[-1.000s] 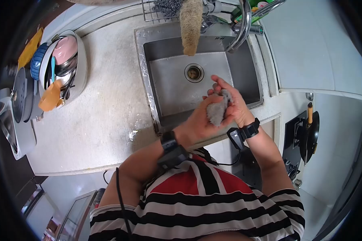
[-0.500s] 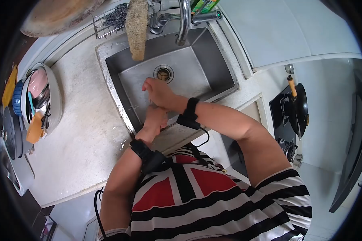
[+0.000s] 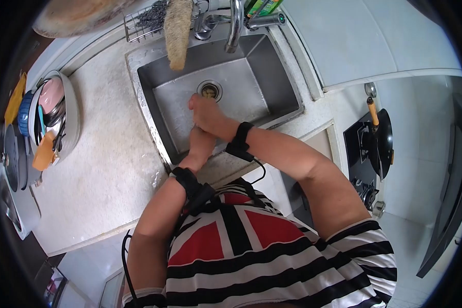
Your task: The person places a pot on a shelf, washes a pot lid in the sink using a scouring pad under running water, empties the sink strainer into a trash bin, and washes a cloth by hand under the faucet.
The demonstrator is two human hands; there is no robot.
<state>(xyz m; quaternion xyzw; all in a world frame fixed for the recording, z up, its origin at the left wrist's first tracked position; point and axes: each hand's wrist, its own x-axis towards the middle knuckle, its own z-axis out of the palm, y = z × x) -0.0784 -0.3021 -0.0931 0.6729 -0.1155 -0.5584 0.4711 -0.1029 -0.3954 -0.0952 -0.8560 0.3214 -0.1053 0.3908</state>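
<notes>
Both hands are over the sink (image 3: 251,95), the right hand (image 3: 210,115) farther from the person than the left hand (image 3: 201,143). The drain (image 3: 209,91) lies just beyond the right hand, in the sink floor. The tap (image 3: 234,28) stands beyond the hands at the far rim, with the loofah (image 3: 177,38) left of it and the rack (image 3: 133,33) farther left. Left of the hands, past bare counter (image 3: 110,138), sits the basin (image 3: 73,118), bowls (image 3: 52,96) inside. Well right, the pan (image 3: 383,136) rests on the stove (image 3: 353,138).
</notes>
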